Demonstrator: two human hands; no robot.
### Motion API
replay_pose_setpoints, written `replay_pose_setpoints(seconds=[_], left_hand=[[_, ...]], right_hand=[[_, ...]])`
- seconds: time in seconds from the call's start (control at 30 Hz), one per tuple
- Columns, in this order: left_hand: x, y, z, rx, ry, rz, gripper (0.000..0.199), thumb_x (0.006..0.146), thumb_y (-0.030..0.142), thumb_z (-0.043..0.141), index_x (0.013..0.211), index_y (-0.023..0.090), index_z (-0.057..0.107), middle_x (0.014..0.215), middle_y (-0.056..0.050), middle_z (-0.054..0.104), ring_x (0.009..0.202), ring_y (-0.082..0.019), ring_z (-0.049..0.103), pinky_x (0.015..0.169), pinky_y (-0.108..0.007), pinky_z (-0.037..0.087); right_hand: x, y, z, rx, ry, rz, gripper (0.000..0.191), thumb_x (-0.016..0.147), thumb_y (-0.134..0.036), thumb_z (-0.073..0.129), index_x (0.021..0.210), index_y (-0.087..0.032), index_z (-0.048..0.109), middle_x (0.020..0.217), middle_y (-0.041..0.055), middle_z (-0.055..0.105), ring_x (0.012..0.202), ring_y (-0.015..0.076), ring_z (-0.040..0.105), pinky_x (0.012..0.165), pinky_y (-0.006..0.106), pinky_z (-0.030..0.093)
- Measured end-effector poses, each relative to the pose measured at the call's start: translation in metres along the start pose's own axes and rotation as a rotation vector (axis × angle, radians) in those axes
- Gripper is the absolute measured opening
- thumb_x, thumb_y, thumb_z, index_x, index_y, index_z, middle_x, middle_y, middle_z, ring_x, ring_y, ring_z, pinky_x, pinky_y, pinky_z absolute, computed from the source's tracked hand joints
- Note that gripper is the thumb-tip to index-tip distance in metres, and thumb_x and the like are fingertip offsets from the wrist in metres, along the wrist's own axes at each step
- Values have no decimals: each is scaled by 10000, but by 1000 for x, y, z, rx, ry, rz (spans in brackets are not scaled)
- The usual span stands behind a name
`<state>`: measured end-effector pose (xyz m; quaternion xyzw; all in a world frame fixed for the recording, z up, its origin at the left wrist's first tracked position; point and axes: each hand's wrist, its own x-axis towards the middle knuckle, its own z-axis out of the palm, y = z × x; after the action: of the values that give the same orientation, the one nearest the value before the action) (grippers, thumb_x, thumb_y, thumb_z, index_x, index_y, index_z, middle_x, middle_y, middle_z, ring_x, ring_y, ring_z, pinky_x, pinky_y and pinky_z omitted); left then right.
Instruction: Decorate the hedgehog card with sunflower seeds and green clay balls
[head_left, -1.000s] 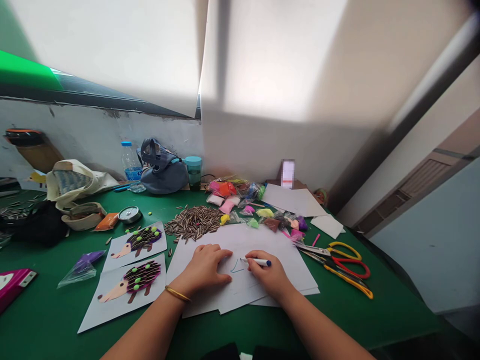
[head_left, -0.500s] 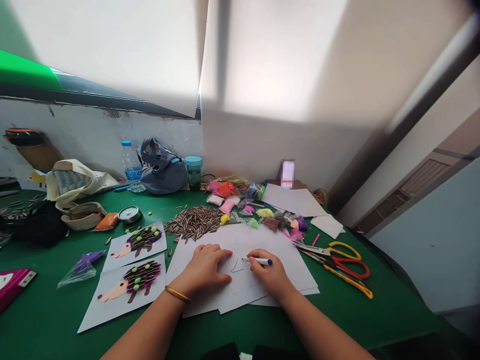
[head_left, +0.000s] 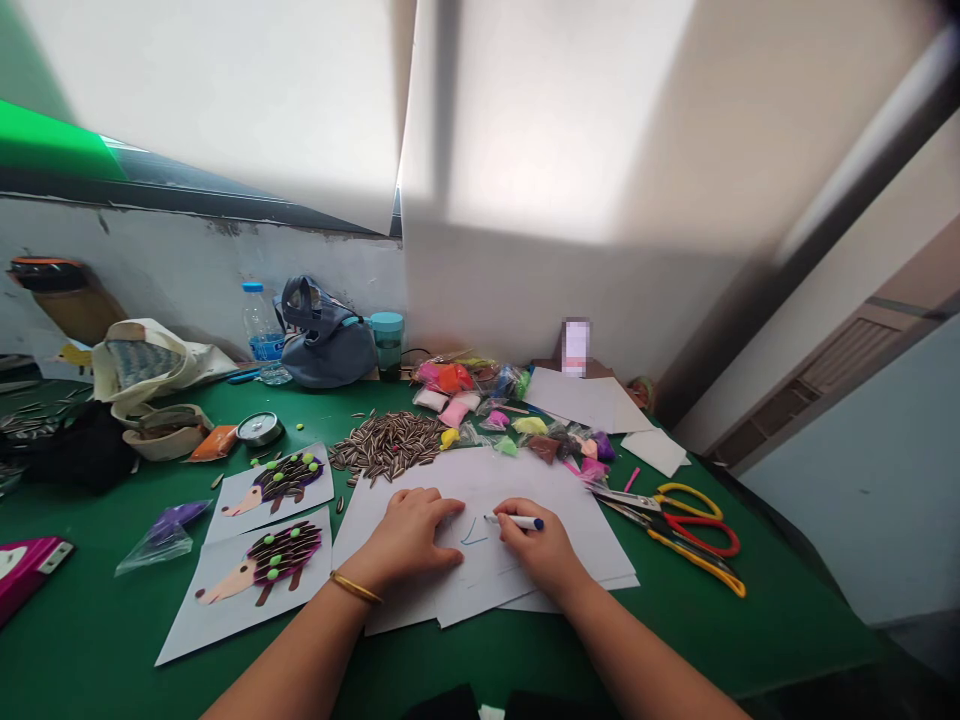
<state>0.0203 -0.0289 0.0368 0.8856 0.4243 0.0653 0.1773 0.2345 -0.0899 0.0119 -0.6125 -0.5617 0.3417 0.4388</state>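
My left hand point(head_left: 417, 538) lies on the white paper point(head_left: 555, 580), fingers and thumb spread, with a gold bangle at the wrist. Between thumb and fingers, my right hand point(head_left: 536, 540) grips a white marker pen point(head_left: 517, 521) with a dark blue end. Its tip is over the sheet or touching it; I cannot tell which. Beside the tip, between both hands, a few blue lines point(head_left: 472, 538) form an angular mark. To the left lie two hedgehog pictures point(head_left: 289, 555), each with seeds for spines and green dots. A heap of sunflower seeds point(head_left: 390, 443) sits behind my left hand.
Scissors with yellow and red handles point(head_left: 694, 530) lie right of the paper. Bags of coloured clay point(head_left: 532, 425) are spread behind it. A bottle point(head_left: 262, 340), a blue-grey bag point(head_left: 322, 335) and a teal-lidded cup point(head_left: 388, 345) stand by the wall. A tin point(head_left: 259, 430) stands nearer.
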Motion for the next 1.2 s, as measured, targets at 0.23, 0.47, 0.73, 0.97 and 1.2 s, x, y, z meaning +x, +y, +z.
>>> replay_pose_setpoints(seconds=[0.23, 0.47, 0.73, 0.97, 1.2], left_hand=[[0, 0, 0, 0, -6, -2, 612, 675, 488, 729, 1253, 328, 604, 1102, -52, 639, 1098, -291, 552, 984, -415, 341], [-1, 1, -1, 0, -2, -3, 606, 671, 478, 729, 1246, 330, 608, 1099, -49, 638, 1087, -288, 557, 975, -410, 348], [-1, 0, 0, -6, 2, -1, 605, 670, 473, 720, 1248, 331, 607, 1093, -48, 640, 1090, -293, 556, 981, -414, 343], [0, 1, -2, -14, -12, -11, 606, 668, 484, 720, 1244, 330, 612, 1100, -59, 642, 1095, -304, 558, 988, -420, 339], [-1, 1, -1, -12, 7, -1, 592, 671, 466, 723, 1238, 332, 616, 1073, -53, 643, 1072, -290, 564, 973, -413, 348]], right_hand=[[0, -1, 0, -25, -18, -9, 233, 823, -373, 555, 832, -197, 707, 780, 43, 721, 755, 217, 655, 684, 298, 495], [1, 1, 0, -60, -11, 8, 198, 786, -318, 541, 749, -203, 698, 717, 21, 712, 721, 212, 650, 671, 289, 475], [1, 0, -1, -96, -12, 15, 186, 746, -267, 512, 687, -208, 678, 728, 20, 711, 724, 210, 641, 647, 282, 458], [1, 2, -4, -77, 34, -15, 185, 780, -270, 490, 670, -212, 627, 693, 14, 672, 703, 201, 615, 624, 276, 443], [-1, -1, -6, 15, 12, -78, 224, 857, -379, 540, 855, -206, 682, 823, 33, 712, 793, 213, 642, 707, 287, 477]])
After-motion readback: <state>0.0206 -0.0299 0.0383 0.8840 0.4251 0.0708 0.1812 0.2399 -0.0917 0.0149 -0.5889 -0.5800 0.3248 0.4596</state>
